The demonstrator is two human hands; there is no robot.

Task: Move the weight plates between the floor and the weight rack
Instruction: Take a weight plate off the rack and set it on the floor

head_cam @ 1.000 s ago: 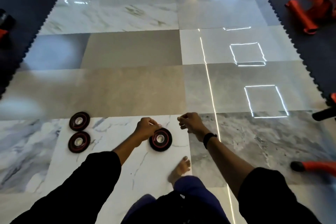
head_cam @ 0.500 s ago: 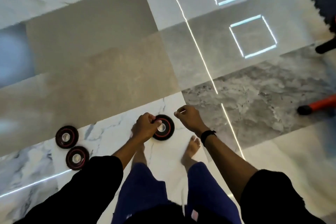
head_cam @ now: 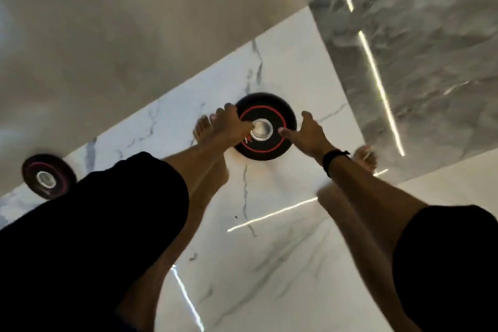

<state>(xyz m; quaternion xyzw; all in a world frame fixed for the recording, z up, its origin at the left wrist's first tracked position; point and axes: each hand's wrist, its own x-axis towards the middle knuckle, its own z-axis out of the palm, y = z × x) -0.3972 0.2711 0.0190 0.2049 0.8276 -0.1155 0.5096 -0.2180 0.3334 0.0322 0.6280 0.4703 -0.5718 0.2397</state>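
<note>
I've bent much lower since a second ago, so the black weight plate [head_cam: 265, 127] looms larger, my left hand [head_cam: 231, 127] now reaching across to its center hole and my right hand [head_cam: 310, 135] opened beside its rim.
</note>
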